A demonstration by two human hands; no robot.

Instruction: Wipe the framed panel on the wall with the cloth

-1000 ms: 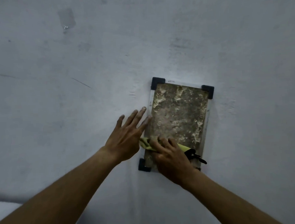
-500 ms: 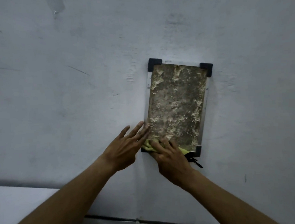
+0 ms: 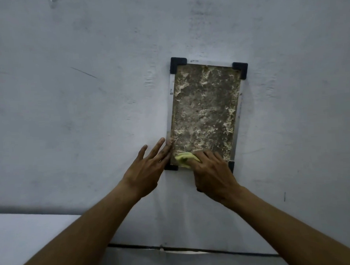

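Observation:
A framed panel (image 3: 204,111) hangs on the pale wall, with a metal rim, black corner caps and a mottled, dirty brown face. My right hand (image 3: 211,171) presses a yellow-green cloth (image 3: 184,158) flat against the panel's bottom edge; most of the cloth is hidden under the fingers. My left hand (image 3: 146,169) lies flat with fingers spread on the wall, its fingertips touching the frame's lower left side beside the black corner cap.
The pale wall (image 3: 78,106) carries scuffs and thin scratches. A white surface (image 3: 30,238) sits at the lower left. Below the panel a dark line (image 3: 175,247) runs across the base of the wall.
The view has tilted down, so the panel sits higher in frame. My right hand with the cloth has slid down to the panel's bottom edge. My left hand followed along the frame's left side.

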